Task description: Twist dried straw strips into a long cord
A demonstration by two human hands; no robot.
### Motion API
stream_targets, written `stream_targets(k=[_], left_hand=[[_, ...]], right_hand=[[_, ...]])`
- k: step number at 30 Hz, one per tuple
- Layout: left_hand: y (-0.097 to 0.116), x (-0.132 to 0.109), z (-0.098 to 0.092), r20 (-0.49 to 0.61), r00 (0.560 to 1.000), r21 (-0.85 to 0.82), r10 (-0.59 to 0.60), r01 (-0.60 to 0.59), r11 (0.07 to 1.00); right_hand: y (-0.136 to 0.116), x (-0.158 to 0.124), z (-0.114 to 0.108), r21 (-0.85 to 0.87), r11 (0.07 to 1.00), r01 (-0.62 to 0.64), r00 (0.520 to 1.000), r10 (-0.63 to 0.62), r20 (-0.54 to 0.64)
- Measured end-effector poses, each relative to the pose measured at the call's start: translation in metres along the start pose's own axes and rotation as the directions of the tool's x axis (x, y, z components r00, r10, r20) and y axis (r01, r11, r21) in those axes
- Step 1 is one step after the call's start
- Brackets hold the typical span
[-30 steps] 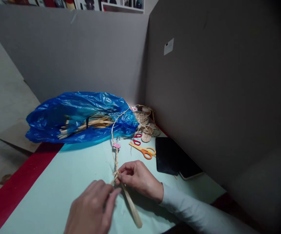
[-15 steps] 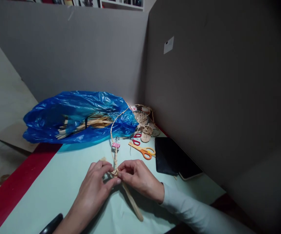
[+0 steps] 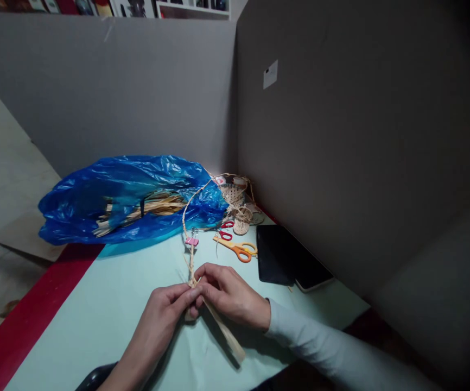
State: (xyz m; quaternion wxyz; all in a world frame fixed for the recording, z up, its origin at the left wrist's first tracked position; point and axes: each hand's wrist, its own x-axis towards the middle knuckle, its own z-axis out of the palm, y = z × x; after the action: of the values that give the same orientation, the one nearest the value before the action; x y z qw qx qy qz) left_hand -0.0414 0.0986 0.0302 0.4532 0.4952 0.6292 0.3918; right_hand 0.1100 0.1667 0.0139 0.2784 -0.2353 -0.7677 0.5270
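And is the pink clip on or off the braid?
On: the pink clip crosses the braid, which shows above and below it.

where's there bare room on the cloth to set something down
The widest bare patch of green cloth lies between the left hand, the red strip and the blue bag. A smaller one lies between the right hand, the orange scissors and the black tablet. Crowded: the back corner, where the basket, woven shoe and red-handled scissors bunch.

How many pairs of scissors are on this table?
2: an orange-handled pair beside the black tablet, and a red-handled pair just behind those. Others may be hidden.
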Motion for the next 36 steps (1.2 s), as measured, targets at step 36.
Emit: stream_targets(k=[36], left_hand=[[-0.025,-0.006,-0.001,0.124,0.987,-0.525,-0.107,0.157,0.837]], right_hand=[[0.001,-0.012,0.006,-0.668,0.553,0.498,0.827,-0.534,0.175]])
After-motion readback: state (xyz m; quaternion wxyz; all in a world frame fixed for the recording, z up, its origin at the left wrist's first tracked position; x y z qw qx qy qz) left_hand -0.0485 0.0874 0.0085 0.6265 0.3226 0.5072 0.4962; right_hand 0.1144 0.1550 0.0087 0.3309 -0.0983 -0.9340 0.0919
